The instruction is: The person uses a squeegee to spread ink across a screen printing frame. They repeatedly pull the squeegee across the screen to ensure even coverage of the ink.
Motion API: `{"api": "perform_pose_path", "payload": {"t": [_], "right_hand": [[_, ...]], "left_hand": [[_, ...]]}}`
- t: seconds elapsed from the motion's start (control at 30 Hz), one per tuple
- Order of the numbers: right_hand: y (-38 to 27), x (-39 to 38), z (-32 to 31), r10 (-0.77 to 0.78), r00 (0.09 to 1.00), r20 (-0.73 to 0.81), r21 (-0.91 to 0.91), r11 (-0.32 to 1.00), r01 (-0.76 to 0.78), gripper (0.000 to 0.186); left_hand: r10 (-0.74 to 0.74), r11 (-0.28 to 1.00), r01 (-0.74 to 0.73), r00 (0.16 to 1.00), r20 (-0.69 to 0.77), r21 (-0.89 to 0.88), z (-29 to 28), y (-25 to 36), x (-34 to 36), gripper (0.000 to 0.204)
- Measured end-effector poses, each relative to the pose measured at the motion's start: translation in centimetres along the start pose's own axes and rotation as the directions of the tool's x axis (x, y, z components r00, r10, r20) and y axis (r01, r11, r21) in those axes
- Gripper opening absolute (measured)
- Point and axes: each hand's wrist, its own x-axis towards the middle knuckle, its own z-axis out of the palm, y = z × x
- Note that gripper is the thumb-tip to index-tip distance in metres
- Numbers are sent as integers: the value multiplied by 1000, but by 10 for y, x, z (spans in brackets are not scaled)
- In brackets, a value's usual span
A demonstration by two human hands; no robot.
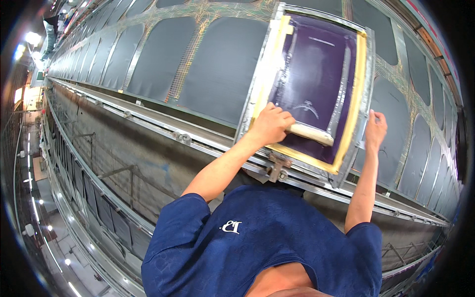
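My left hand (pixel 271 123) is closed round the left end of a pale squeegee (pixel 311 132). This lies crosswise near the lower end of a screen-printing frame (pixel 367 84). Yellow tape (pixel 357 106) borders the frame's dark purple mesh (pixel 316 59), which carries a pale curved mark just above the squeegee. Glossy streaks run down both sides of the mesh. Just outside the frame's right edge is my right hand (pixel 376 129), its fingers curled. Whether anything small is between them does not show.
The frame lies over a long table with rows of dark fabric panels (pixel 220 69) on it. A metal rail (pixel 163 127) runs along the near edge, with a rusty clamp (pixel 278 167) below the frame. Another long rail (pixel 91 185) and a walkway (pixel 74 257) lie to the left.
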Motion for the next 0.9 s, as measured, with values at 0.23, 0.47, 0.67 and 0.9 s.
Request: {"api": "perform_pose_path", "payload": {"t": [0.23,0.47,0.67,0.9], "right_hand": [[-131,-105,169,17,1000,20,265,964,-22,25],[-195,-139,220,76,995,62,162,983,-85,30],[-186,-137,235,87,996,18,29,996,-87,31],[-189,-133,222,74,970,233,-142,989,-42,29]], "left_hand": [[-105,991,89,981,163,102,-97,-176,-70,21],[44,981,-47,999,21,188,-156,-208,-162,37],[108,972,-110,994,21,207,-127,-213,-182,39],[205,962,-193,978,-44,192,-108,-301,-54,39]]}}
